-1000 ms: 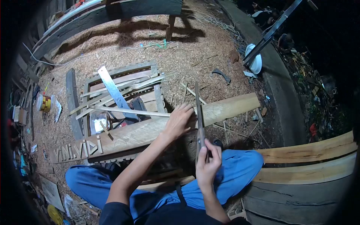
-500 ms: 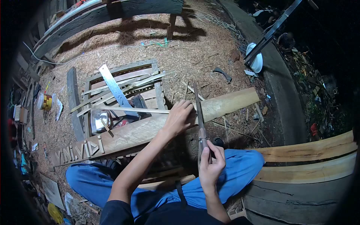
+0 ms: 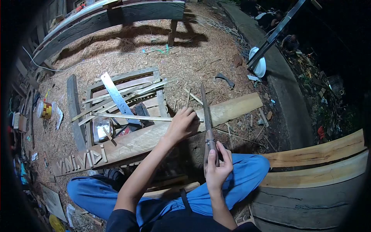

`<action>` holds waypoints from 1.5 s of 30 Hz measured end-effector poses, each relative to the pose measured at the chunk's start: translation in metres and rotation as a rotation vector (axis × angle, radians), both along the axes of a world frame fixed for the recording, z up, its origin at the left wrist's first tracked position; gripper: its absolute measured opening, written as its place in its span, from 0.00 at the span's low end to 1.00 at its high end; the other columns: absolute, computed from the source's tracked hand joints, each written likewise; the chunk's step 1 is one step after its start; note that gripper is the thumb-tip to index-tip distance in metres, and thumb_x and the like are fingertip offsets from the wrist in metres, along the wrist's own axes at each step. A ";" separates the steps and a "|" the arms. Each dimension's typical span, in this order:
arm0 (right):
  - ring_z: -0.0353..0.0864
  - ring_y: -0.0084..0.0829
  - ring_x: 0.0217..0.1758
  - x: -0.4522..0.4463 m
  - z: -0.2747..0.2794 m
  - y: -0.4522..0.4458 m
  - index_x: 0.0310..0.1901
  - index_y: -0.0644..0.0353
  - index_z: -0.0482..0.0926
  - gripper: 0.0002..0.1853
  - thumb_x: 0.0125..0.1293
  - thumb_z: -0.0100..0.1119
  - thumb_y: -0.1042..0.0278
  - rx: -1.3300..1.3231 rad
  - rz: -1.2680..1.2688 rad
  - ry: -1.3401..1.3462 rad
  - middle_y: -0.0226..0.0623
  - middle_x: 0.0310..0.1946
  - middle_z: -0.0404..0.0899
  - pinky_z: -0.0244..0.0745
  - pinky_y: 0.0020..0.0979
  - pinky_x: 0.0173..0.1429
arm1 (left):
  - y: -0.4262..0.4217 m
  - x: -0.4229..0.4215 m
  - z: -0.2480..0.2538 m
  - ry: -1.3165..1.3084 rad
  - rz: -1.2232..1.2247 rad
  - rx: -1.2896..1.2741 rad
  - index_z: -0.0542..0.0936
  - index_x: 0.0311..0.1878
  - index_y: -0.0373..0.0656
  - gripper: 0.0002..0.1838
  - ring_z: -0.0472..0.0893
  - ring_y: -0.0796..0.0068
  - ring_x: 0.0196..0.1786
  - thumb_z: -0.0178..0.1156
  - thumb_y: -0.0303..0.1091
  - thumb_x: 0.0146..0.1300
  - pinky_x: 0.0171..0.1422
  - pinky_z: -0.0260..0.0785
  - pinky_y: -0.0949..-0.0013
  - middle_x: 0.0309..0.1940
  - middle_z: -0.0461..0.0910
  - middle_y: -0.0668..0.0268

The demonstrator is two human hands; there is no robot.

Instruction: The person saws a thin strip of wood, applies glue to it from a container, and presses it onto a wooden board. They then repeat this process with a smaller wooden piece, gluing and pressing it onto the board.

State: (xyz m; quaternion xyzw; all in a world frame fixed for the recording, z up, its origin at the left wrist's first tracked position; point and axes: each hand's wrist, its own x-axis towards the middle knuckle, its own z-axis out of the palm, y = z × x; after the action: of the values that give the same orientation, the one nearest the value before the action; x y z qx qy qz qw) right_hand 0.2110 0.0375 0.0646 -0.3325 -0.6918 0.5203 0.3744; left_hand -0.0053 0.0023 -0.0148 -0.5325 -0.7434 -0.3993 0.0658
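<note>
A thin, pale wooden strip (image 3: 133, 117) lies nearly level across the view, pinched in the closed fingers of my left hand (image 3: 181, 124) close to its right end. My right hand (image 3: 218, 166) is wrapped round the handle of a long-bladed knife (image 3: 206, 112), its blade pointing away from me just right of the strip's end. Beneath both lies a long wooden board (image 3: 145, 137). Raised wooden letters (image 3: 99, 153) reading "VINI.VIDI" stand on its left part. Part of the strip is hidden by my left hand.
A wooden frame (image 3: 89, 112) with loose strips and a metal ruler (image 3: 116, 92) sits beyond the board. An axe head (image 3: 225, 80) lies on the shavings. Planks (image 3: 313, 150) are at right, a bench (image 3: 143, 13) at the back. A person (image 3: 290, 42) crouches far right.
The knife has shifted slightly forward and right, leaving a wider gap to my left hand. The strip's left end, blurred before, now shows sharply. The whole view has shifted a little.
</note>
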 end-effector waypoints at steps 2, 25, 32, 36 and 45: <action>0.84 0.30 0.51 -0.002 0.002 -0.001 0.60 0.74 0.81 0.16 0.72 0.63 0.81 0.029 0.021 0.024 0.41 0.51 0.78 0.84 0.30 0.53 | 0.000 -0.004 -0.004 -0.053 -0.042 0.037 0.75 0.47 0.39 0.22 0.74 0.47 0.53 0.71 0.30 0.48 0.57 0.69 0.53 0.48 0.75 0.54; 0.73 0.14 0.22 -0.037 0.008 -0.001 0.58 0.72 0.80 0.13 0.75 0.60 0.77 0.136 0.122 0.164 0.31 0.48 0.76 0.65 0.20 0.20 | -0.044 -0.018 0.057 -0.006 0.010 0.073 0.81 0.49 0.38 0.12 0.84 0.50 0.49 0.64 0.21 0.62 0.50 0.78 0.54 0.47 0.81 0.55; 0.72 0.14 0.23 -0.065 0.009 -0.022 0.56 0.73 0.81 0.13 0.75 0.60 0.75 0.179 0.169 0.265 0.35 0.52 0.76 0.65 0.20 0.19 | -0.108 -0.031 0.100 0.247 0.129 0.056 0.82 0.49 0.40 0.14 0.83 0.54 0.49 0.65 0.22 0.59 0.52 0.78 0.56 0.49 0.81 0.59; 0.85 0.37 0.47 -0.089 0.009 -0.040 0.53 0.70 0.86 0.13 0.68 0.66 0.80 0.461 0.240 0.153 0.45 0.49 0.83 0.83 0.34 0.54 | -0.164 -0.029 0.100 0.233 0.215 -0.025 0.82 0.50 0.40 0.14 0.83 0.54 0.52 0.67 0.23 0.60 0.54 0.77 0.54 0.50 0.81 0.60; 0.88 0.47 0.47 -0.157 -0.013 -0.056 0.55 0.60 0.86 0.15 0.67 0.67 0.73 0.886 0.463 -0.028 0.43 0.51 0.84 0.85 0.42 0.48 | -0.246 -0.012 0.109 0.217 0.353 0.044 0.82 0.51 0.40 0.13 0.85 0.55 0.45 0.66 0.23 0.63 0.47 0.79 0.57 0.46 0.83 0.58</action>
State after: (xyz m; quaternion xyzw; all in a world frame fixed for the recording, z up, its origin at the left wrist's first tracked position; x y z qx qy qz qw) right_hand 0.0542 -0.0186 0.0512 0.0138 -0.9069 0.2414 0.3452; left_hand -0.0169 -0.2435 0.0947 -0.4324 -0.8048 -0.3380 0.2261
